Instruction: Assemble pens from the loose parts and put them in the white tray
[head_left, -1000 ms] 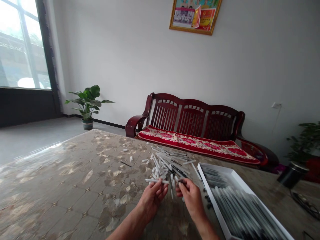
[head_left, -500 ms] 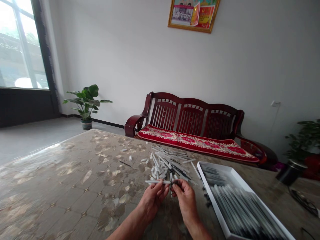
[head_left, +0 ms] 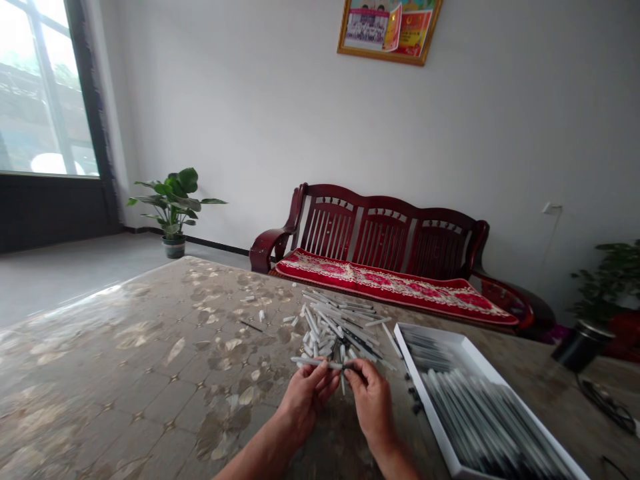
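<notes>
A pale, slim pen (head_left: 310, 361) lies level between my hands, just in front of a loose pile of pen parts (head_left: 327, 327). My left hand (head_left: 306, 398) is closed around its middle, thumb on top. At its dark right end, the thumb and forefinger of my right hand (head_left: 371, 400) are pinched together. Another thin piece (head_left: 343, 383) points downward between the hands; whether it is held, I cannot tell. Pale tubes, white caps and dark rods make up the pile.
A white box (head_left: 440, 427) full of pens stands to the right, with small black pieces (head_left: 414, 395) along its left side. A dark rod (head_left: 251, 326) lies on the patterned tabletop (head_left: 150, 373). Behind the table is a wooden bench (head_left: 380, 233); a black cup (head_left: 583, 345) stands far right.
The pen's right end has come up against my right fingertips and the dark piece there now lines up with it. My hands have barely shifted.
</notes>
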